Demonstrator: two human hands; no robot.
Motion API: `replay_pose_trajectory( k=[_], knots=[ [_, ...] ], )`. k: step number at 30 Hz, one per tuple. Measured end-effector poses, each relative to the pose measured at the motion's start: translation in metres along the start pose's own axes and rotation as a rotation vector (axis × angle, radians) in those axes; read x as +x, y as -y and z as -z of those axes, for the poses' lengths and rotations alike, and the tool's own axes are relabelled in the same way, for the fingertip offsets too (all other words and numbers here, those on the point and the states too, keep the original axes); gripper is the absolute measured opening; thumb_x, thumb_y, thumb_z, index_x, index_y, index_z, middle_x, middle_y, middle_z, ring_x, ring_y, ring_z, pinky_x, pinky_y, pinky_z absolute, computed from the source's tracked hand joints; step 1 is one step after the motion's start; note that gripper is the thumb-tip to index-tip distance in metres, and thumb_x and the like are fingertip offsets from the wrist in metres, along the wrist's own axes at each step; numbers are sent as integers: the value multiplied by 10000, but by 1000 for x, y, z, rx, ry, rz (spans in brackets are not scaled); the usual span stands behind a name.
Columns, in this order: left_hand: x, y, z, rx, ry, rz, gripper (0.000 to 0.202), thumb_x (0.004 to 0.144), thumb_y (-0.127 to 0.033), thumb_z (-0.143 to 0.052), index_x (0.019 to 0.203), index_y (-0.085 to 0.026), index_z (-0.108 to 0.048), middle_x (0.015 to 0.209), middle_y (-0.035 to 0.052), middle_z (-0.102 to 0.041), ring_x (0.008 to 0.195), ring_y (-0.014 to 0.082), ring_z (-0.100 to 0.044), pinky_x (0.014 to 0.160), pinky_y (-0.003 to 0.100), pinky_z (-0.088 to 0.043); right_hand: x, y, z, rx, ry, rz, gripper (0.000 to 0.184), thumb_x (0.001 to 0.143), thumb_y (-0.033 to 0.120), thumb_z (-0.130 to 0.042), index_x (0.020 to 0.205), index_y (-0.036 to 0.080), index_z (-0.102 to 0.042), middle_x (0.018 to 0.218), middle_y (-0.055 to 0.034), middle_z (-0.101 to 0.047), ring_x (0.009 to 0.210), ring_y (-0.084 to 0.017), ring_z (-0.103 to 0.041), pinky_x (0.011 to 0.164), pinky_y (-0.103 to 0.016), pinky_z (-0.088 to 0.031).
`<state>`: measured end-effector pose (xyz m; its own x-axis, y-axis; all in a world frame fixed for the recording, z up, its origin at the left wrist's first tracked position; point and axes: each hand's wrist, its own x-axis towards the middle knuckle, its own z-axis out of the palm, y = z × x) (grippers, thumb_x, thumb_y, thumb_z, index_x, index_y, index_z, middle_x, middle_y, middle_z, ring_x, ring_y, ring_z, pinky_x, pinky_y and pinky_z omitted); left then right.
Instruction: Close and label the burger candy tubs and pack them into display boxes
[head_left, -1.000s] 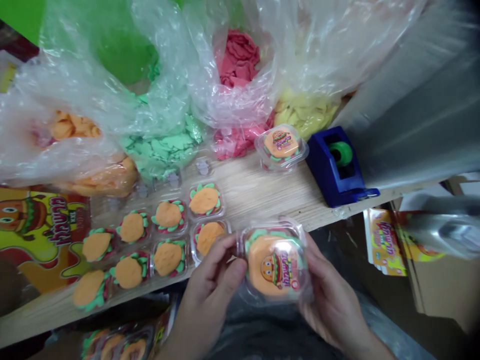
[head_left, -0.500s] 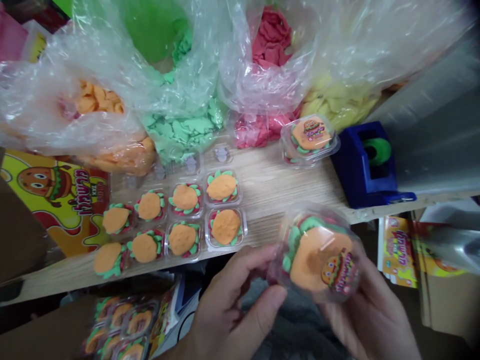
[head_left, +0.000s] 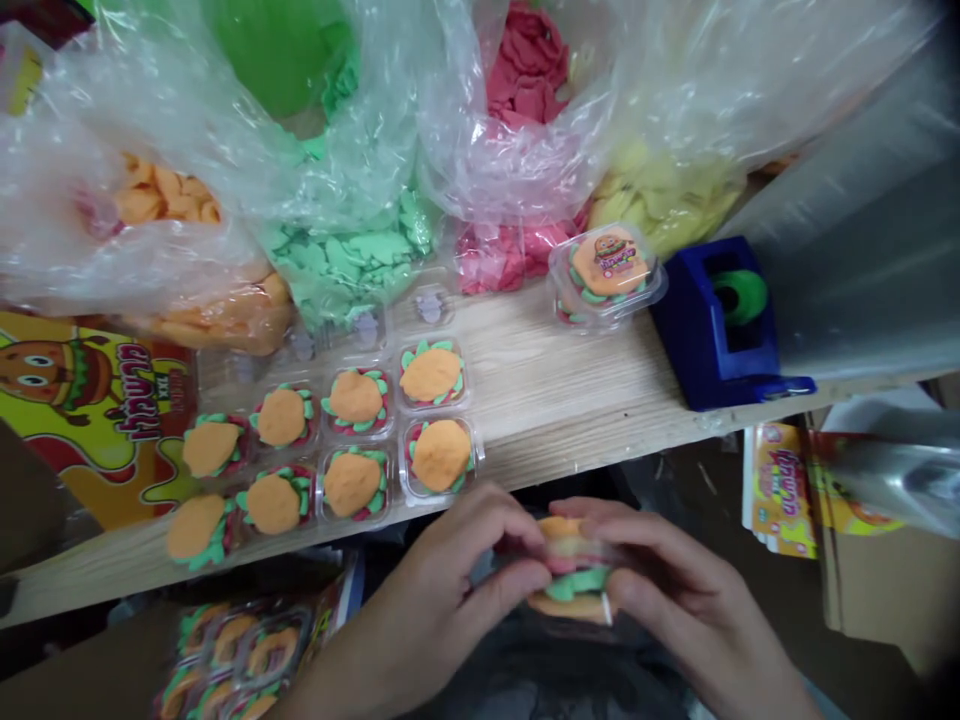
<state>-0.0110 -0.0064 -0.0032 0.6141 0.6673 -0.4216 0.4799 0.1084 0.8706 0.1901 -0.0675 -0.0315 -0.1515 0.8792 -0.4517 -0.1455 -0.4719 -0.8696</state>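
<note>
In front of the shelf edge I hold a clear plastic box (head_left: 576, 582) with a burger-shaped sweet inside, its side layers of orange, pink and green facing me. My left hand (head_left: 450, 590) pinches one end between thumb and fingers. The other end is gripped by my right hand (head_left: 671, 585). Rows of open clear boxes with orange-topped burger sweets (head_left: 442, 455) stand on the wooden shelf (head_left: 525, 400) left of centre. A closed, labelled burger box (head_left: 609, 270) sits on the shelf at the back, beyond my hands.
A blue tape dispenser (head_left: 675, 330) with green tape stands at right. Plastic bags of orange (head_left: 169, 195), green (head_left: 352, 260), pink (head_left: 525, 70) and yellow pieces (head_left: 660, 190) line the back. Packed burger boxes (head_left: 274, 650) lie below left; a printed carton (head_left: 97, 410) stands left.
Both hands have lowered and drawn the held box slightly towards me. It has been turned from its labelled top to its side. The view has shifted a little to the right.
</note>
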Motion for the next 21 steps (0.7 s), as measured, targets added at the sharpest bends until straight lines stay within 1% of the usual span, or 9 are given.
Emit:
replay_pose_trajectory(
  k=[2, 4, 6, 8, 10, 12, 15, 17, 21],
  knots=[
    [-1, 10, -10, 34, 93, 60, 50, 885, -241, -493, 907, -222, -534, 891, -14, -565, 822, 109, -549, 742, 211, -436, -2, -12, 2, -110, 5, -20, 118, 775, 266, -656, 880, 310, -689, 1081, -24, -649, 1040, -188, -593, 853, -279, -488],
    [-5, 23, -23, 78, 131, 68, 50, 882, -245, -495, 880, -209, -529, 863, -15, -567, 798, 109, -546, 716, 203, -430, -5, -23, 3, -268, -5, 1, 59, 745, 261, -683, 801, 269, -694, 975, -40, -650, 936, -188, -625, 791, -279, -510],
    [-8, 34, -36, 117, 128, -12, 73, 885, -252, -484, 864, -196, -524, 827, -7, -567, 768, 114, -540, 685, 198, -425, -9, -30, 3, -414, 17, 50, 35, 744, 259, -681, 778, 253, -686, 857, -34, -643, 833, -174, -631, 728, -262, -518],
    [-9, 42, -46, 157, 108, -148, 124, 906, -259, -428, 869, -181, -518, 800, 14, -571, 738, 125, -533, 661, 203, -426, -13, -34, 2, -491, 75, 98, 28, 773, 248, -651, 786, 254, -675, 791, -22, -641, 765, -155, -626, 683, -238, -516],
    [-7, 47, -53, 221, 85, -255, 185, 928, -258, -361, 875, -168, -513, 788, 36, -578, 721, 137, -530, 649, 215, -434, -16, -36, 1, -532, 89, 125, 65, 807, 232, -612, 804, 254, -673, 799, -21, -648, 756, -146, -627, 676, -225, -512],
    [-5, 49, -59, 302, 63, -310, 244, 944, -264, -306, 875, -160, -515, 778, 46, -586, 705, 143, -532, 639, 220, -443, -20, -39, 0, -573, 61, 142, 94, 829, 226, -584, 831, 253, -673, 825, -26, -656, 772, -148, -628, 681, -226, -509],
    [-1, 50, -63, 405, 69, -339, 311, 955, -278, -262, 858, -152, -530, 749, 44, -591, 679, 143, -539, 610, 217, -449, -23, -46, -2, -615, 55, 175, 106, 844, 212, -560, 854, 244, -660, 818, -29, -666, 774, -151, -620, 686, -236, -507],
    [0, 50, -65, 437, 91, -354, 344, 958, -287, -244, 844, -152, -538, 743, 42, -599, 669, 144, -545, 606, 219, -452, -25, -49, -3, -622, 60, 188, 110, 848, 192, -549, 846, 234, -650, 794, -25, -667, 756, -146, -614, 683, -235, -504],
    [-1, 53, -68, 462, 127, -395, 376, 959, -298, -229, 838, -150, -552, 723, 39, -608, 647, 141, -544, 589, 213, -450, -27, -51, -3, -587, 59, 157, 110, 835, 221, -571, 741, 218, -628, 715, -11, -653, 691, -134, -612, 630, -219, -496]
  ],
)
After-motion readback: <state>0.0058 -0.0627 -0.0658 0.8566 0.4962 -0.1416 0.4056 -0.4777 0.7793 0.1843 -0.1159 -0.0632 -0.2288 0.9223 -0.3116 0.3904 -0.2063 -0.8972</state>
